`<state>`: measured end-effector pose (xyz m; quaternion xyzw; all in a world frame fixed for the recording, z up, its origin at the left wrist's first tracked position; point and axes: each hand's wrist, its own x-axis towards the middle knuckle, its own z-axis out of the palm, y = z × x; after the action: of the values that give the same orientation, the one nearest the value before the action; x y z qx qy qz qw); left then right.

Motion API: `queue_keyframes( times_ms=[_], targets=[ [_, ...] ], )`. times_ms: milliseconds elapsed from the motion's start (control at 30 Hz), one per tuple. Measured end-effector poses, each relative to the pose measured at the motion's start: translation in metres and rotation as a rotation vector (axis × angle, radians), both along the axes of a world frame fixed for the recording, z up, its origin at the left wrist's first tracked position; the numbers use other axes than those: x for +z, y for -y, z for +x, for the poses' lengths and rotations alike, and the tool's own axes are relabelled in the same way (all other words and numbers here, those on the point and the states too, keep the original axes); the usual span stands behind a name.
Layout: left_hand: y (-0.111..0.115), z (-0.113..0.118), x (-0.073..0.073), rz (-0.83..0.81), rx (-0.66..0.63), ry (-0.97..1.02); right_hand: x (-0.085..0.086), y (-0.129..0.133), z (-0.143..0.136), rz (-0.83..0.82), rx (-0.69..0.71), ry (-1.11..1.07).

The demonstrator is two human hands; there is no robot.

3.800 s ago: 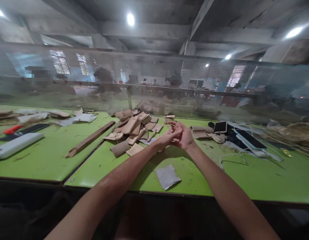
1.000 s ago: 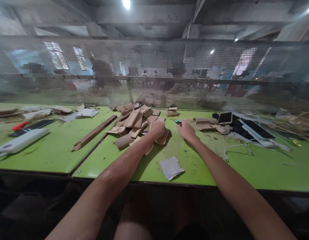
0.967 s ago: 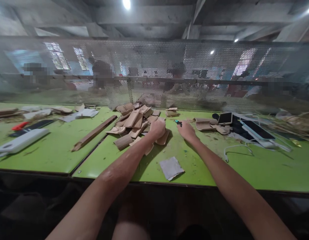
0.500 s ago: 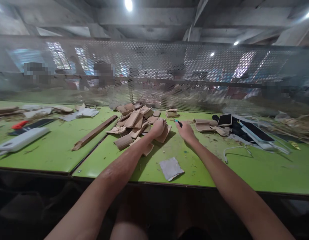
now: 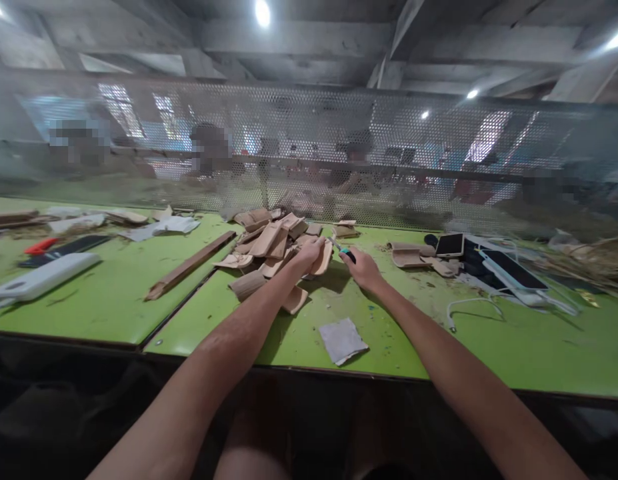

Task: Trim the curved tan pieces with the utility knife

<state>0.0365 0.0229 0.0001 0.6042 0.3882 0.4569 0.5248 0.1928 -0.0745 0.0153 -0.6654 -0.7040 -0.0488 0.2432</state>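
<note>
Green table (image 5: 513, 347), with room for both forearms toward its near edge; wood heap (image 5: 269, 241), crowding the left hand (image 5: 309, 256); grey square (image 5: 343, 341), before the hands. Wood piece (image 5: 323, 261), now apparently raised, pinched in the left hand; teal-and-black tool (image 5: 347, 254), gripped in the right hand (image 5: 363, 269), now swung just beside it, so both hands meet at one spot.

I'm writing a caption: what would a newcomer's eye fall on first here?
Probably the bright green table, with a jumbled heap of brown pieces just left of the picture's centre. By the heap, the left hand holds a pale piece and the right hand a teal-and-black tool.
</note>
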Motion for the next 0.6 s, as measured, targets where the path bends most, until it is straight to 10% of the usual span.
queue_keyframes(
  times_ms=[600],
  targets=[
    [0.028, 0.004, 0.011, 0.078, -0.22, -0.17, 0.001, -0.005, 0.018, -0.07, -0.178, 0.017]
  ],
)
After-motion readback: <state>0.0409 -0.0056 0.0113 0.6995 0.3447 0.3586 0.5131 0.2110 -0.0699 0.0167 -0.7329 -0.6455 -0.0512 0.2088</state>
